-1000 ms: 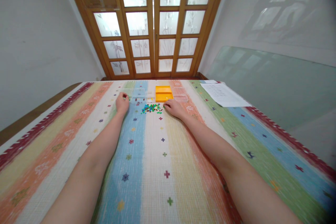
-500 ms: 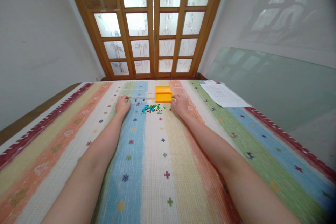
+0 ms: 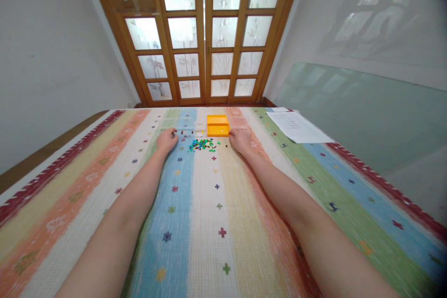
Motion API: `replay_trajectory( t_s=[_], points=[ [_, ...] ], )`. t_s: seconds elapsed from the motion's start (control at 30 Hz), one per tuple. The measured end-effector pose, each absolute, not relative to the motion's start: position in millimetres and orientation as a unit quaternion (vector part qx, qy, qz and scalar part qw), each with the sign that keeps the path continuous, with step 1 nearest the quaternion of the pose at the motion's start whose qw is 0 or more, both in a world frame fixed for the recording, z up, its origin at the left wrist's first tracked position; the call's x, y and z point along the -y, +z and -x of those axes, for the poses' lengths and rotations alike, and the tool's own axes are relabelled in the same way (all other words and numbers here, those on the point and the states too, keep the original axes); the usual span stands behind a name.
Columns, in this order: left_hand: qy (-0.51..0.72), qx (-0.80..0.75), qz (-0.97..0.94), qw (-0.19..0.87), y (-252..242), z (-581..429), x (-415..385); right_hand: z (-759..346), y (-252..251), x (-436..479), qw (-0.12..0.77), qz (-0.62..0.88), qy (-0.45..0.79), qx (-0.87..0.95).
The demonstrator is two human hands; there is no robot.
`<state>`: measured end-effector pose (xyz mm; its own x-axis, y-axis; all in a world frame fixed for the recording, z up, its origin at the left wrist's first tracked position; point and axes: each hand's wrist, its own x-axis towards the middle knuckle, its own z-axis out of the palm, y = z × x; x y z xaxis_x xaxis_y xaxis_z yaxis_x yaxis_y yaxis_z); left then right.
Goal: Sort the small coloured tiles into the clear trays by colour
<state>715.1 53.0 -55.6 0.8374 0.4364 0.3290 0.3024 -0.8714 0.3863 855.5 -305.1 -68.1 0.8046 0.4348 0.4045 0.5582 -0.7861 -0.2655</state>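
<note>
My left hand (image 3: 166, 140), fingers curled together, is at the near left of a clear plastic box (image 3: 185, 126). Whatever its fingertips hold, if anything, is hidden. A few small dark pieces show along the box's near side. My right hand (image 3: 240, 140) has its fingers closed in a pinch at the near right corner of an open orange box (image 3: 218, 119); I cannot make out anything between them. Between my hands, just in front of the boxes, lies a loose pile of small green, blue and dark red pieces (image 3: 202, 145).
A striped, patterned cloth (image 3: 209, 223) covers the table. Sheets of paper (image 3: 296, 126) lie at the back right. A pane of greenish glass (image 3: 359, 111) leans by the right wall, and wooden glazed doors (image 3: 206, 46) stand behind the table.
My left hand has shifted slightly right, towards the clear box. The green piece seen at its fingertips before no longer shows there. My right hand has barely moved.
</note>
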Motion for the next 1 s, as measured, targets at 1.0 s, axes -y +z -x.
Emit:
replay_trajectory(
  t_s=[1.0],
  points=[
    [0.210,-0.169,-0.949,0.165,-56.6,-713.8,-58.5,-863.8,-62.8,311.9,0.182,0.925,-0.157,0.293]
  ],
)
